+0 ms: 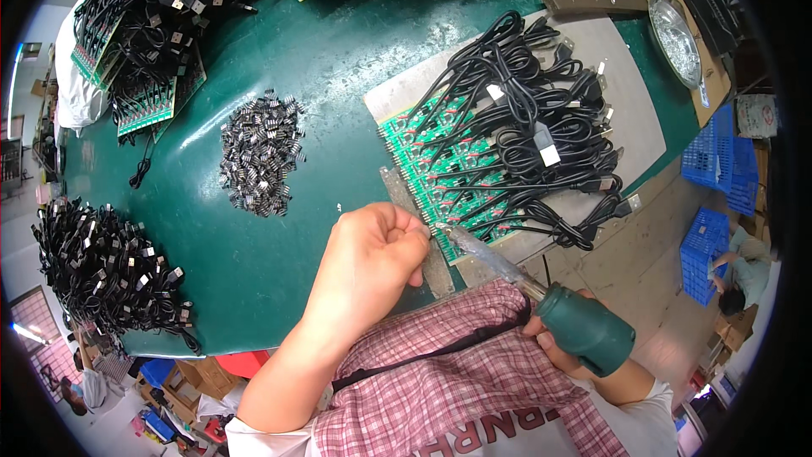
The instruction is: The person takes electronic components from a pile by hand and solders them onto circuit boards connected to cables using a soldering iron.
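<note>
My left hand (pixel 372 250) is closed in a pinch at the lower left edge of a green circuit board panel (pixel 440 195). Whatever sits between its fingertips is too small and hidden to name. With my right hand (pixel 554 345) I grip a soldering iron (pixel 584 330) by its thick green handle. The iron's tip reaches the board's edge right beside my left fingertips. Black cables (pixel 516 89), tied in coils with metal plugs, run from the panel off to the right. Beneath the panel lies a pale grey sheet (pixel 639 101).
Left of the panel is a pile of small dark metallic parts (pixel 262 156). A heap of black cables (pixel 110 275) lies at the near left; more cabled boards (pixel 145 112) stack far left. A brown bar (pixel 592 1) and metal dish (pixel 677 41) lie far right, blue crates (pixel 709 148) beyond.
</note>
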The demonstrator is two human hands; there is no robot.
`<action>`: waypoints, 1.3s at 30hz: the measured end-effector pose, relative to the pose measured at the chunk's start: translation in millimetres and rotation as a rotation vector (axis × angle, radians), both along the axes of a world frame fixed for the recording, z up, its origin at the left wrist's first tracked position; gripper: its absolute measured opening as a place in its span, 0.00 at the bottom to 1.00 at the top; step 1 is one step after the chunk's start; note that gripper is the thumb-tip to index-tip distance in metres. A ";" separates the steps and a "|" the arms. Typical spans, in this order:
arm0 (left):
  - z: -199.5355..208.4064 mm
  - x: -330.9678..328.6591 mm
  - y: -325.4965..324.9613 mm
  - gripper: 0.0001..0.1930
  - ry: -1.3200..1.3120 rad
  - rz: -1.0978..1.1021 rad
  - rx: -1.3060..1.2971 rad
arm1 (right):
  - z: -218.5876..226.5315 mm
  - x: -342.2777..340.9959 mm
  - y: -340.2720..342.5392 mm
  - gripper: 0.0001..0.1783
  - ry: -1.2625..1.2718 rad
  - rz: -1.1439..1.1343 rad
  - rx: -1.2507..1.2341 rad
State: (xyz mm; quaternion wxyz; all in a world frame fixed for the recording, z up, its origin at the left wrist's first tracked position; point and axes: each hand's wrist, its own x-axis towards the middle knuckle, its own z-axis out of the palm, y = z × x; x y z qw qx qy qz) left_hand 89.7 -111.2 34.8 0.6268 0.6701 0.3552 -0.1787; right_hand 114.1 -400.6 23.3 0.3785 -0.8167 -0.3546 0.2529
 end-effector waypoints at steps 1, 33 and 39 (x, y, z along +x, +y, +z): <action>0.4 0.5 0.1 0.07 0.006 -0.006 0.001 | -0.6 -0.6 0.4 0.05 0.022 -0.016 -0.005; -1.0 -1.3 -2.4 0.07 -0.016 0.025 0.004 | -2.7 -2.3 0.0 0.05 0.001 -0.020 0.068; -2.1 -1.4 -2.2 0.07 -0.019 0.036 -0.019 | -1.7 -1.2 -5.0 0.05 0.028 -0.015 0.039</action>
